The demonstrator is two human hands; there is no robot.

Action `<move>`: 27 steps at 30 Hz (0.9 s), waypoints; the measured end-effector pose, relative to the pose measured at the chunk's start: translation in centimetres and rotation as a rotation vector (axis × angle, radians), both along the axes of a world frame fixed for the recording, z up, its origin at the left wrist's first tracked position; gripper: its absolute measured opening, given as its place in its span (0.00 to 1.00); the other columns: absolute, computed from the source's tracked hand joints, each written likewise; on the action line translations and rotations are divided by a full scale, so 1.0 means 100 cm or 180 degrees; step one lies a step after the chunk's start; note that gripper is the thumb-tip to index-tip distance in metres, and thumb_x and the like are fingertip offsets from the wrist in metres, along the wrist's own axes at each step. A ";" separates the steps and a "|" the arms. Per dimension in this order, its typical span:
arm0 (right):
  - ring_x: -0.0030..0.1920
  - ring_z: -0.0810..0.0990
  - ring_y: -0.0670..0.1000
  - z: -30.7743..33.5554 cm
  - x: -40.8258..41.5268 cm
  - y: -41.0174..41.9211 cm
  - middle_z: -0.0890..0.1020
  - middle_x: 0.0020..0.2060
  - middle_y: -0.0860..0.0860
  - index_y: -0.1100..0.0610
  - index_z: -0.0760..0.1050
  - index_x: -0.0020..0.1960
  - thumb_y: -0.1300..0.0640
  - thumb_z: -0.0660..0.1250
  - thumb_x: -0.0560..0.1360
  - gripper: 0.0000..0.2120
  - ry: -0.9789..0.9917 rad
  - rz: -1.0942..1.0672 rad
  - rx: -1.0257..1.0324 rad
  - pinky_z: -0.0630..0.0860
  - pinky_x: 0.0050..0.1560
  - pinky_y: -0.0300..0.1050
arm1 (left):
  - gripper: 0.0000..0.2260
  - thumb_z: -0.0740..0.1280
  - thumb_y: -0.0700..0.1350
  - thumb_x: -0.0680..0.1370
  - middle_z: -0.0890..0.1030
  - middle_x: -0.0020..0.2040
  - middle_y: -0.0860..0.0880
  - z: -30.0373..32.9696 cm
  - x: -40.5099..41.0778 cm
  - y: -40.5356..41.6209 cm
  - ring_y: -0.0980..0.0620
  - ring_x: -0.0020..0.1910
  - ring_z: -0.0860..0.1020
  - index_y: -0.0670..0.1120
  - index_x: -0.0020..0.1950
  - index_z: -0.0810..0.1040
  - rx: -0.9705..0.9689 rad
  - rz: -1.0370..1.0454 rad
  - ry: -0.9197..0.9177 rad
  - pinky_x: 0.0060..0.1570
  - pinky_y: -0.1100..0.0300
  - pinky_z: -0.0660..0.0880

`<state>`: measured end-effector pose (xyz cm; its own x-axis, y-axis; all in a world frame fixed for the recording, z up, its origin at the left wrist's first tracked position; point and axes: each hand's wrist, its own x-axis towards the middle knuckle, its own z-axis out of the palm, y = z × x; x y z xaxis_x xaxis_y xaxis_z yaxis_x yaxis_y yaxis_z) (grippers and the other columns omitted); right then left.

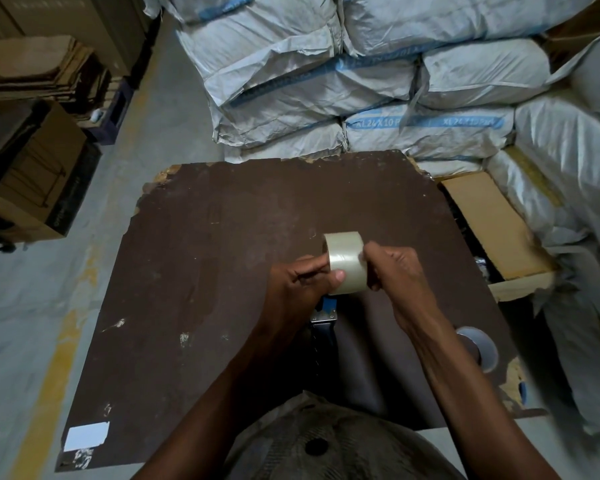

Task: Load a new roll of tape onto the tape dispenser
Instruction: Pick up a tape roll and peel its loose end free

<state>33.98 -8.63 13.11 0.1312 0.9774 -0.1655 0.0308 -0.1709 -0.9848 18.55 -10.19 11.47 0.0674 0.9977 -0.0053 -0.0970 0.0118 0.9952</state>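
A roll of clear tape (345,258) is held upright above the brown table (194,271). My left hand (302,285) grips its left side, thumb pressed on the outer face. My right hand (395,271) pinches its right edge with the fingertips. Just below the roll, the blue tape dispenser (324,320) lies on the table between my forearms, its toothed metal blade showing and most of its body hidden by my arms.
A second tape roll (478,348) lies at the table's right edge. A white label (86,435) is stuck near the front left corner. Stacked grey sacks (361,81) stand behind the table, an open carton (492,223) to the right, cardboard boxes (32,174) at left.
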 end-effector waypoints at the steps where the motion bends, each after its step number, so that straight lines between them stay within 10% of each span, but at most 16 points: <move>1: 0.30 0.68 0.51 0.002 0.000 0.001 0.67 0.31 0.58 0.62 0.72 0.34 0.51 0.64 0.68 0.13 0.0077 -0.0019 -0.0207 0.64 0.28 0.40 | 0.12 0.72 0.31 0.73 0.83 0.47 0.36 -0.001 0.001 -0.001 0.52 0.43 0.81 0.33 0.57 0.82 0.0153 0.0000 0.0095 0.44 0.63 0.78; 7: 0.32 0.72 0.49 0.003 0.000 0.006 0.71 0.29 0.51 0.55 0.73 0.33 0.54 0.65 0.65 0.05 0.0403 -0.0082 -0.0586 0.66 0.35 0.43 | 0.08 0.75 0.41 0.71 0.82 0.39 0.48 -0.014 -0.002 0.000 0.48 0.38 0.81 0.38 0.48 0.84 0.0790 -0.0062 0.1032 0.41 0.53 0.80; 12: 0.28 0.68 0.44 -0.002 -0.002 0.001 0.69 0.24 0.45 0.52 0.71 0.23 0.58 0.65 0.72 0.19 0.0326 0.0030 -0.0180 0.65 0.34 0.43 | 0.14 0.73 0.41 0.75 0.86 0.43 0.42 -0.003 0.009 -0.004 0.47 0.42 0.84 0.39 0.59 0.82 -0.0487 0.0441 -0.0303 0.48 0.50 0.82; 19: 0.31 0.68 0.50 -0.009 -0.004 -0.003 0.68 0.26 0.51 0.53 0.72 0.25 0.54 0.66 0.67 0.13 0.0317 0.0113 -0.0152 0.67 0.37 0.46 | 0.06 0.71 0.33 0.75 0.77 0.33 0.43 0.002 0.002 -0.003 0.51 0.33 0.75 0.34 0.52 0.82 -0.0071 0.0281 -0.0136 0.37 0.61 0.76; 23: 0.35 0.66 0.51 -0.008 -0.008 -0.002 0.66 0.34 0.57 0.59 0.71 0.34 0.49 0.66 0.66 0.13 0.0310 -0.0094 -0.0347 0.66 0.35 0.42 | 0.02 0.73 0.35 0.73 0.80 0.35 0.38 0.000 -0.003 -0.002 0.52 0.35 0.77 0.36 0.43 0.82 0.0380 0.0157 0.0389 0.39 0.61 0.78; 27: 0.36 0.72 0.52 -0.003 -0.010 0.001 0.73 0.34 0.54 0.54 0.74 0.35 0.42 0.65 0.59 0.16 0.0440 -0.0267 -0.0775 0.68 0.39 0.49 | 0.13 0.74 0.37 0.73 0.76 0.38 0.59 -0.005 -0.003 -0.005 0.65 0.37 0.76 0.52 0.39 0.75 0.1052 -0.0273 0.1407 0.44 0.74 0.69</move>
<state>32.95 -8.49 12.77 0.1697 0.8934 -0.4159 -0.1250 -0.3991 -0.9083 18.23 -10.73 10.97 0.2108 0.9421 0.2608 0.3181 -0.3184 0.8930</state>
